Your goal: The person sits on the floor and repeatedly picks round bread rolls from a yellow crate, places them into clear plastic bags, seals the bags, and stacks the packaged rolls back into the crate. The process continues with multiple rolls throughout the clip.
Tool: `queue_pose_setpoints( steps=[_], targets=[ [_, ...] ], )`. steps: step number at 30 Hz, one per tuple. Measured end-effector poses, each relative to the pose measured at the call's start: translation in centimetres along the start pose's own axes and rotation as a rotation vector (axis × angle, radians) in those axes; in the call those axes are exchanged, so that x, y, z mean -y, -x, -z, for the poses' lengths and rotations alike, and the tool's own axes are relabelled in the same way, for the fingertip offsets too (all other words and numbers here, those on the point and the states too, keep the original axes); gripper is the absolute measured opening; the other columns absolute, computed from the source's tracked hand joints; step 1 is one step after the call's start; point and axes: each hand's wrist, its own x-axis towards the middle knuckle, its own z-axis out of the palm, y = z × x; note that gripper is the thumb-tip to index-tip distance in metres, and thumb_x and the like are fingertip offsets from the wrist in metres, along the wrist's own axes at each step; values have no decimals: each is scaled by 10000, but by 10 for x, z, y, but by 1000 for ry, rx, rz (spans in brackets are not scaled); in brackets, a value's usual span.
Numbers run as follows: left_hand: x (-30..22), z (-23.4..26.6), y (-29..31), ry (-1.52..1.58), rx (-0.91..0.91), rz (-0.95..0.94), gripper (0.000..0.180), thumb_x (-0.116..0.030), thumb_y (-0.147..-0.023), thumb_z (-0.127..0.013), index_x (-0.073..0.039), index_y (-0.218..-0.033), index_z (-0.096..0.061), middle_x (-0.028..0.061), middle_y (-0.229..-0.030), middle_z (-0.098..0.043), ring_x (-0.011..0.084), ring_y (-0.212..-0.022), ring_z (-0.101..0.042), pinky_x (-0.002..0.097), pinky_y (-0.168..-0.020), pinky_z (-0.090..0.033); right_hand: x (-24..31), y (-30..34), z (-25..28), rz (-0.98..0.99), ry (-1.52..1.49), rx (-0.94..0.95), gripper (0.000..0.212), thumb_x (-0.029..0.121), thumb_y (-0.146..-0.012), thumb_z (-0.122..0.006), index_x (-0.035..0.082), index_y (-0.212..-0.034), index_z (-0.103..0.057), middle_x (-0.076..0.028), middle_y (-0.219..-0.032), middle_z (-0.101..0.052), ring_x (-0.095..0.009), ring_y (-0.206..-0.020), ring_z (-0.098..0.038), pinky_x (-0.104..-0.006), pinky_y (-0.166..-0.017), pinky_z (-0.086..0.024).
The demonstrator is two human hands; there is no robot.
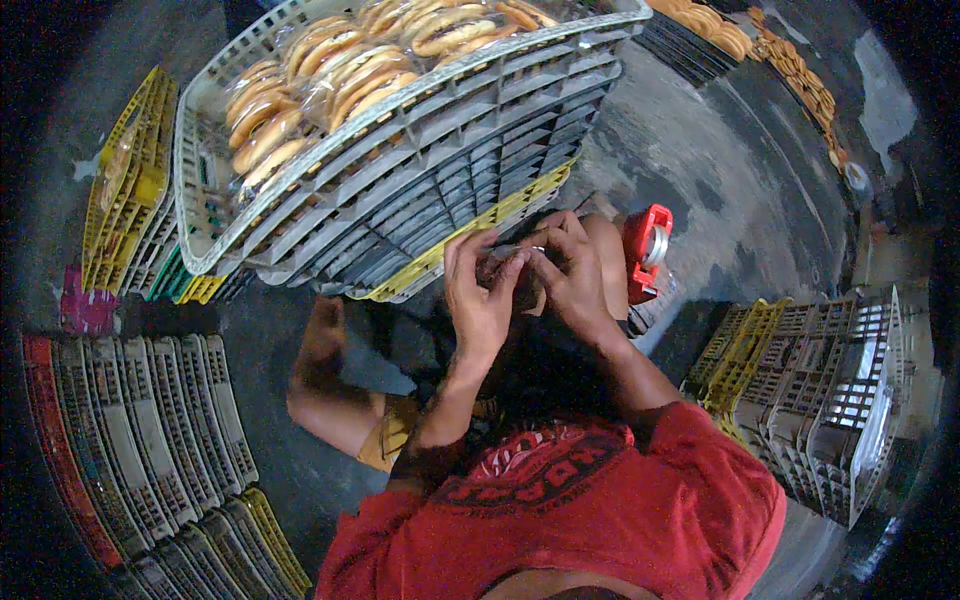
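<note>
My left hand (478, 300) and my right hand (575, 280) meet in front of my knees, thumbs and fingertips pinched close together. Something small and thin, perhaps clear, is between the fingertips; I cannot make out what it is. Close to the right of my right hand stands a red tape dispenser (650, 252) with a pale roll in it. Ahead of both hands rises a stack of plastic crates (430, 150). Its top crate holds several clear bags of round flat buns (340, 75).
More crates stand at the left (150, 430), far left (125, 190) and right (810, 390). At the far right, unwrapped round breads (795, 75) lie in rows beside dark trays. The floor (700, 170) is grey and stained. My bent legs are below my hands.
</note>
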Motion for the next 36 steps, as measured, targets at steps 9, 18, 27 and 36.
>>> queue_pose_setpoints(
  steps=[9, 18, 27, 36],
  targets=[
    [-7, -27, 23, 268, 100, 241, 128, -69, -870, -631, 1, -964, -581, 83, -852, -610, 186, -766, -574, 315, -741, -473, -36, 27, -7, -155, -536, -279, 99, 66, -822, -677, 28, -838, -587, -82, -931, -587, -184, -910, -569, -313, -845, -446],
    [0, -30, 26, 154, 125, 50, 225, -39, -828, -648, -20, -1047, -604, 81, -819, -632, 148, -694, -611, 277, -606, -497, -230, 85, 143, -823, -256, -188, 259, 278, -900, -663, 34, -962, -723, -81, -843, -700, -163, -669, -626, -328, -644, -494],
    [12, -21, 19, 94, 119, 57, 255, -20, -817, -659, -35, -1066, -604, 72, -799, -610, 162, -661, -617, 296, -620, -506, -193, 121, 132, -911, 540, 85, 238, 206, -872, -671, 14, -1003, -723, -54, -822, -705, -172, -761, -641, -336, -720, -482],
    [13, -25, 25, -6, 45, -139, 241, -21, -793, -657, -44, -1029, -614, 114, -816, -623, 282, -696, -617, 385, -641, -502, -28, 37, 43, -250, -344, 171, 234, 157, -813, -723, 24, -1006, -714, -114, -1085, -613, -235, -1108, -547, -346, -940, -434]
  ],
)
